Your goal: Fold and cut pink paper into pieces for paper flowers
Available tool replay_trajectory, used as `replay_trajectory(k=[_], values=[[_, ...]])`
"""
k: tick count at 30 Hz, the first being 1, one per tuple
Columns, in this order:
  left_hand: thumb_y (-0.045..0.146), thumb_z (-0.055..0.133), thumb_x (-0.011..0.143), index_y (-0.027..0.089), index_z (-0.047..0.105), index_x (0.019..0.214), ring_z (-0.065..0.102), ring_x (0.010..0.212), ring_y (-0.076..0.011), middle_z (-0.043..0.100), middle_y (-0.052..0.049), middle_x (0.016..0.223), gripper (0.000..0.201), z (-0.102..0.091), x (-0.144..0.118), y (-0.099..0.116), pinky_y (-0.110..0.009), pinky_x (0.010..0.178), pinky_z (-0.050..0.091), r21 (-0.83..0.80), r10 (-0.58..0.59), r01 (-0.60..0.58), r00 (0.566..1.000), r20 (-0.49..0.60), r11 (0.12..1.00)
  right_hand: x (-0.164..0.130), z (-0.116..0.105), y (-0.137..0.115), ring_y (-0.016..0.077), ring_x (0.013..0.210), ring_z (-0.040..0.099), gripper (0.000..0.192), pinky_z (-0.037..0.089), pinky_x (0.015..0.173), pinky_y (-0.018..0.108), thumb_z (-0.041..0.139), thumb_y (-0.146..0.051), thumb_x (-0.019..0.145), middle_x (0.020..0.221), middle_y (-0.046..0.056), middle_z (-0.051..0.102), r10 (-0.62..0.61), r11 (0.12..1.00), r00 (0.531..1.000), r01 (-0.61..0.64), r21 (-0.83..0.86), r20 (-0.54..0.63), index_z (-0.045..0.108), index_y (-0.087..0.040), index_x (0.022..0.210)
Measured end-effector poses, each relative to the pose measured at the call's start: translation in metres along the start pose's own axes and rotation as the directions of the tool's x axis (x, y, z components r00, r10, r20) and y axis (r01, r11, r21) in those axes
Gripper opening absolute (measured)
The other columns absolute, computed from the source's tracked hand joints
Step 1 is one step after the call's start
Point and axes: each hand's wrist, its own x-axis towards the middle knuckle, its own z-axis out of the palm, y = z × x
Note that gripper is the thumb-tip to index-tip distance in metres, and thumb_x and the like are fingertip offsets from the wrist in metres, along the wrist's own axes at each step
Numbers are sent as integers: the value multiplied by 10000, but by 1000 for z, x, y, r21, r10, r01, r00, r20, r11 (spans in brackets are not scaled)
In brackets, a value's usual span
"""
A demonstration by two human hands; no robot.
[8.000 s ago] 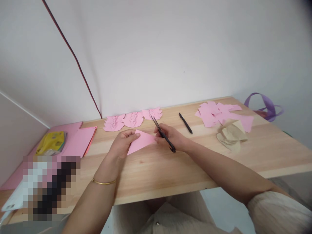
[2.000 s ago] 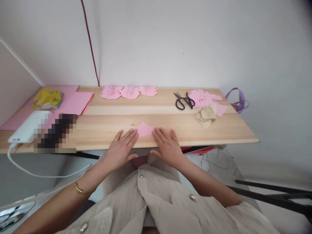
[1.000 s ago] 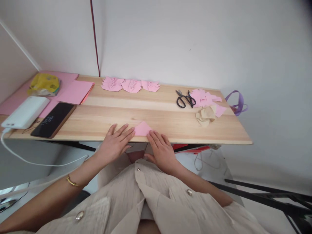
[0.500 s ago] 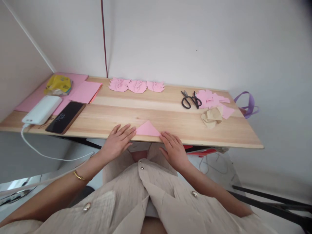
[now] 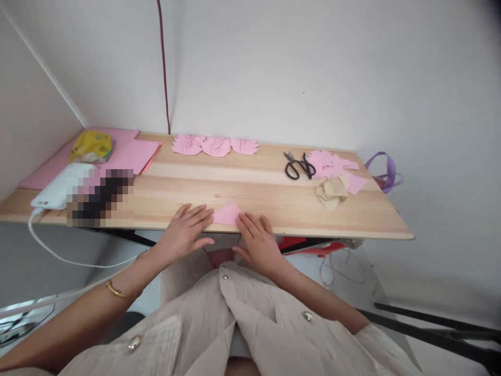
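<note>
At the near edge of the worktop (image 5: 274, 209) I have my left hand (image 5: 183, 235) and right hand (image 5: 256, 243) lying flat, fingers spread and holding nothing, their tips on either side of the folded pink triangle (image 5: 227, 214). I judge the creasing step is in hand; the next move calls for firm pressure along the fold. Scissors (image 5: 297, 166) lie toward the far right corner.
</note>
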Motion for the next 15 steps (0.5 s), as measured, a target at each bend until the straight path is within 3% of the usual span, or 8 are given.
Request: replay_trajectory(k=[2,5,8,11,15], values=[[580,492,797,178,473,1299,329,1324,-282,443,-141,1388,644,-3,10,9,-510,1091,165,3,-9,9,1000,1,1000,2,5,-1,248,1345,276,617,96,1111,495,513,-398,852,1443,126,361,-3,1000,1000,3,-1,15,349,-137,1387],[700,470,721,109,280,1413,205,1377,-283,273,-180,1475,929,0,32,26,-470,1112,108,-10,32,-32,997,66,999,1,10,1,248,1339,289,624,70,1111,500,530,-390,845,1437,124,371,-7,1000,1000,7,2,-4,348,-141,1388],[741,458,685,102,254,1422,152,1391,-285,227,-179,1492,997,10,51,37,-452,1116,50,-24,51,-48,989,142,999,0,15,4,250,1328,313,602,34,1111,503,529,-366,851,1420,134,394,-7,1000,999,8,1,-48,358,-143,1384],[762,450,663,100,231,1430,143,1393,-289,215,-189,1493,1036,17,56,35,-460,1110,24,-18,69,-67,982,176,998,0,18,7,241,1311,344,540,36,1108,501,516,-305,866,1398,130,429,-16,1000,997,15,-4,-79,383,-165,1370],[772,442,656,123,190,1445,122,1395,-301,178,-177,1505,1053,13,41,18,-474,1101,-14,38,46,-54,981,187,998,1,22,14,203,1288,381,434,121,1092,464,444,-201,905,1368,94,477,-49,999,989,49,-8,-142,423,-202,1339]])
